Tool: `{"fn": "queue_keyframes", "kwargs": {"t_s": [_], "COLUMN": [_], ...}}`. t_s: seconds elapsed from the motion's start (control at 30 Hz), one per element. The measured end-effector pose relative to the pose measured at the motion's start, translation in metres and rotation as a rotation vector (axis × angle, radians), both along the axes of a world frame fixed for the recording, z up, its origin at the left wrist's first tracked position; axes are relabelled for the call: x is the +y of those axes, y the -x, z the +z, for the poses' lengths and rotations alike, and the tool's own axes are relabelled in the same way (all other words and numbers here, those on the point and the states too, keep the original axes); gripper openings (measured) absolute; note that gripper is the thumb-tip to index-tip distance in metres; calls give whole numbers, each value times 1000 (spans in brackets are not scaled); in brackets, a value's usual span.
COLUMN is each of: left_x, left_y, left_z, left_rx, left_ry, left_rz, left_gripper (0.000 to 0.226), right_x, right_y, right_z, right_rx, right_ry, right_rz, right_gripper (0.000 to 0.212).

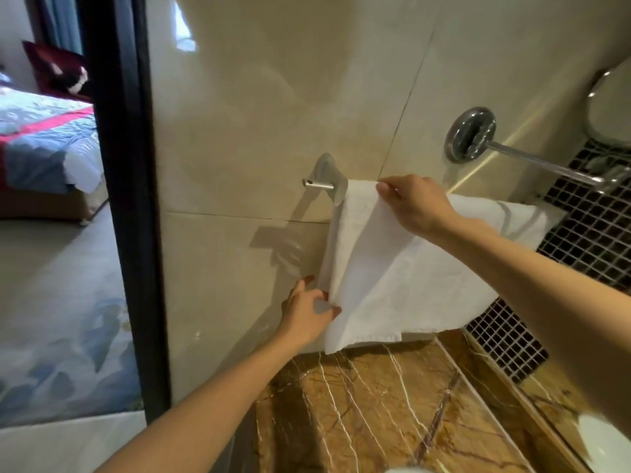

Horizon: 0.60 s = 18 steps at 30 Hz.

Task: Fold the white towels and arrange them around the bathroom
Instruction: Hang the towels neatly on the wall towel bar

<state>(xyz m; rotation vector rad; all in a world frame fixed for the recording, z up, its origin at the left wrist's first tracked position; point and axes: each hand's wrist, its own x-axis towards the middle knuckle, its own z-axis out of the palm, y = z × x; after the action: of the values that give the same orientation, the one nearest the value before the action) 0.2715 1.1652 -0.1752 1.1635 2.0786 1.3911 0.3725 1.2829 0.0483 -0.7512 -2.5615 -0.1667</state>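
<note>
Head view, looking down at the beige tiled wall, and the white towel point(392, 274) is already draped over the rail, its top fold sitting right beside the towel bar bracket point(327, 180) and its lower edge hanging just above the brown marble counter point(358, 404). Right hand point(416, 203) is up at the rail, thumb and forefinger pinching the top fold close to the bracket. Left hand point(307, 312) is down low, thumb in front and fingers curled behind, gripping the towel's left hanging edge just off the wall. So this reads as the arranging step: the cloth is hung, and the hands are squaring it up. It isn't tidy yet, since the front layer slants away to the right and the bottom corner dips lower on the left than on the right, towards the dark mosaic tiles point(587, 227). Next move, by my reckoning, calls for the upper hand to pin the fold on the rail while the lower hand draws the edge straight down and in, so the layers line up and the hem hangs level. Pull too hard and the whole towel could slide off the rail. Whether more towels wait elsewhere, this view doesn't show.
</note>
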Motion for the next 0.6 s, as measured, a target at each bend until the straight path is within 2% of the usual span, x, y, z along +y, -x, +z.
{"fn": "queue_keyframes", "kwargs": {"t_s": [0.13, 0.23, 0.43, 0.5, 0.6], "left_x": [3, 4, -7, -8, -6], "left_y": [-4, -6, 6, 9, 9], "left_z": [-10, -13, -11, -11, -11], "left_rx": [-45, -84, -20, -23, -40], "left_ry": [6, -7, -151, -180, -194], "left_rz": [-43, -23, 80, 90, 83], "left_gripper": [35, 32, 22, 26, 29], "right_x": [7, 14, 22, 27, 37], "right_y": [10, 17, 28, 25, 10], "right_z": [5, 5, 7, 11, 15], "right_rx": [-27, -34, -76, -22, 57], "right_ry": [37, 89, 116, 166, 192], "right_rz": [-17, -18, -66, -22, -15], "right_gripper": [35, 41, 56, 63, 59]}}
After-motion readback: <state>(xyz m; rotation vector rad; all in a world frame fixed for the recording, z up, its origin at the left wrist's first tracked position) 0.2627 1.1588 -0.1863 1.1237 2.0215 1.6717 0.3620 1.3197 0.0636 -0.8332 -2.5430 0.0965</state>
